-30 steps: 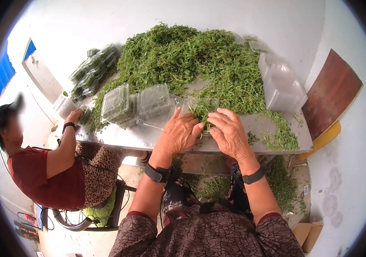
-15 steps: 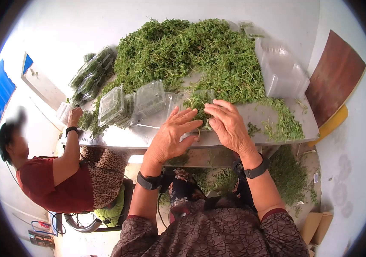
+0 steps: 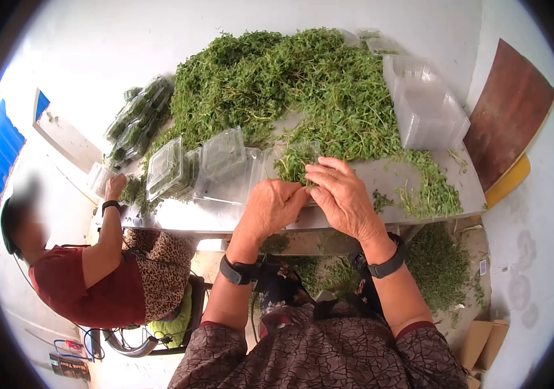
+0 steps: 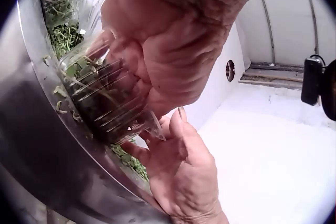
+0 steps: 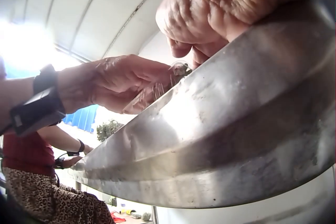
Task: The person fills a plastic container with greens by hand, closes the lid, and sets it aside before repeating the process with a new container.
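A clear plastic box holding leafy greens stands at the table's front edge, and its ribbed side shows in the left wrist view. My left hand grips the near left part of this box, fingers bent in at the greens; its fingertips are partly hidden. On the other side, my right hand rests at the box and greens with loosely bent fingers and its thumb close to the left fingers. In the right wrist view, the box corner shows beside the left hand.
A large heap of greens covers the back of the table. Filled boxes and an open-lidded one stand left, stacked empty boxes right. A seated person in red works at the left end.
My left hand has gone from spread, raised fingers to bent fingers at the box, nearer the right hand. The right hand has stayed beside the greens. The seated person's arm has shifted slightly.
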### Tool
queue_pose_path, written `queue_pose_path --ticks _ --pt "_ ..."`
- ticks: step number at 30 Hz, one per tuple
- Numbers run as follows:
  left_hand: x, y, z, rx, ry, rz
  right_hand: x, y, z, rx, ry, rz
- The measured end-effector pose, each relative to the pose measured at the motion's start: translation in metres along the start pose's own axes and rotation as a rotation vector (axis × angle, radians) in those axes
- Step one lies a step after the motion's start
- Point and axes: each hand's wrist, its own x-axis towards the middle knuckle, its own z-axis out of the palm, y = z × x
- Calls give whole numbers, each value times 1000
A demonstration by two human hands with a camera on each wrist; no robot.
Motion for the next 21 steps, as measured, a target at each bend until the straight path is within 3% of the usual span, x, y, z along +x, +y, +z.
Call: queue_pose_path --ticks 4,6,8,11,17,19,21 --pt "2 2 -3 -154 79 44 0 0 0 37 23 14" --pt "3 8 -12 -94 241 159 -1 -1 0 61 36 26" --pt "6 11 -15 -27 230 136 0 -1 0 60 28 26" --pt "16 -2 -4 21 230 276 0 0 1 49 29 28" --pt "23 -25 12 -138 10 212 -1 0 2 45 42 25" --pt "24 -23 5 -47 -79 312 0 0 3 41 42 12" --pt "17 -15 -2 -67 -48 273 0 0 2 61 49 33"
